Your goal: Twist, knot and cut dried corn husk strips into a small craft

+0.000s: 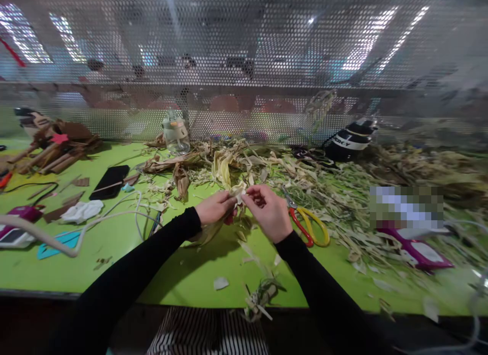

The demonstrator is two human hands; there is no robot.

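Observation:
Over the middle of the green table, both my hands meet at a pale corn husk piece (239, 189). My left hand (217, 207) is closed around it, with longer husk leaves hanging below the palm. The fingertips of my right hand (269, 210) pinch its right edge. Just right of that hand lie scissors (314, 227) with one red and one yellow handle loop. Behind my hands stands a yellowish husk (223, 167), and a brown dried husk (181, 182) lies to its left. A small bundle of husk strips (263, 296) rests at the front edge.
Husk scraps (343, 197) cover the right and back of the table (125, 263). A clear bottle (176, 134) and a dark bottle (348, 141) stand by the perforated metal screen (244, 50). A phone (110, 182), a white cable (89, 225) and purple glue guns (419, 250) lie at the sides.

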